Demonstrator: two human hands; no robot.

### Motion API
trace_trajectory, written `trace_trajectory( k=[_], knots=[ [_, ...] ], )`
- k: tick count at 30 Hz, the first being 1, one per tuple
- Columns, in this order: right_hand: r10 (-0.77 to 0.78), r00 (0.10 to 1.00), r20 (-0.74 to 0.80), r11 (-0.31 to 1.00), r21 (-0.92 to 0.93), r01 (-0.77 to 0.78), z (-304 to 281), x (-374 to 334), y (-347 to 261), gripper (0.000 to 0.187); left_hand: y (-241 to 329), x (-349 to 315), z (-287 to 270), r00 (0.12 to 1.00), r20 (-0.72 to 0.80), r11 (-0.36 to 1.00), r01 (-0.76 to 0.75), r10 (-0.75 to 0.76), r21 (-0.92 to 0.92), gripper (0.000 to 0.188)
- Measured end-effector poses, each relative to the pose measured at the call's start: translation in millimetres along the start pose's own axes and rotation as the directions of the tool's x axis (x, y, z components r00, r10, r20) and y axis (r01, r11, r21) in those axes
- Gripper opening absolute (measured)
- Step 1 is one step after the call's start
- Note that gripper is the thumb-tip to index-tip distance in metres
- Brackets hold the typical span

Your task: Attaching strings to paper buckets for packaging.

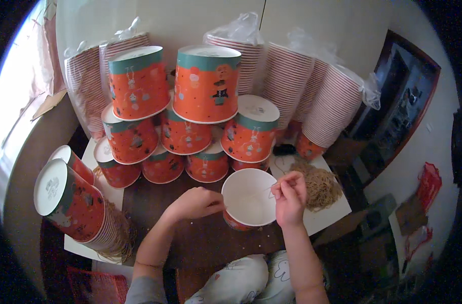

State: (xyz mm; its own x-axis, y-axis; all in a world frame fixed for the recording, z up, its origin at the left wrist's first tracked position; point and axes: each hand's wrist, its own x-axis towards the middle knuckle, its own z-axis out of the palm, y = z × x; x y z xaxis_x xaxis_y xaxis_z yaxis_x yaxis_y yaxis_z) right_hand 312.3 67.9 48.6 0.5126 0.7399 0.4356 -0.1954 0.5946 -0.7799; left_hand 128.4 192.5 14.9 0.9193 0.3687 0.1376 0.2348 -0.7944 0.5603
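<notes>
An orange paper bucket (250, 197) with a white inside stands mouth up, tilted toward me, on the dark table in front of me. At its left rim, the bent fingers of my left hand (198, 203) are closed against the edge. My right hand (292, 196) is raised over the right rim, thumb and fingertips pinched together. A thin, pale strand (270, 193) shows at those fingertips against the white wall of the bucket; whether it is thread or wire I cannot tell.
Upside-down orange buckets (205, 83) with green bands form a pyramid behind. Bagged stacks of buckets (286, 76) line the wall. A tan string bundle (319, 187) lies right, beside a small black object (284, 149). A leaning bucket stack (76, 202) with strings hanging stands left.
</notes>
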Motion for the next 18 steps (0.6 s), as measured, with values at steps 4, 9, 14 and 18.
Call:
trace_trajectory(
  k=[4, 9, 14, 18],
  knots=[
    [-0.021, 1.000, -0.004, 1.000, -0.024, 0.021, -6.3, 0.7, 0.3, 0.012, -2.7, 3.0, -4.6, 0.998, 0.016, 0.995, -0.057, 0.059, -0.085, 0.028],
    [0.026, 0.995, 0.095, 0.994, -0.111, -0.016, -5.1, -6.1, -9.1, 0.012, -24.5, 11.9, 3.1, 0.973, -0.061, 0.895, 0.180, -0.223, -0.408, 0.034],
    [-0.021, 0.938, 0.345, 0.932, -0.332, 0.143, 4.9, -20.8, -11.5, 0.014, -13.1, 21.7, 23.0, 0.931, 0.201, 0.667, 0.360, -0.306, -0.652, 0.034],
    [0.023, 0.857, 0.515, 0.856, -0.453, 0.249, 30.2, -41.9, -38.2, 0.013, 2.3, 5.7, 23.5, 0.942, 0.108, 0.724, 0.315, -0.318, -0.614, 0.026]
  ],
)
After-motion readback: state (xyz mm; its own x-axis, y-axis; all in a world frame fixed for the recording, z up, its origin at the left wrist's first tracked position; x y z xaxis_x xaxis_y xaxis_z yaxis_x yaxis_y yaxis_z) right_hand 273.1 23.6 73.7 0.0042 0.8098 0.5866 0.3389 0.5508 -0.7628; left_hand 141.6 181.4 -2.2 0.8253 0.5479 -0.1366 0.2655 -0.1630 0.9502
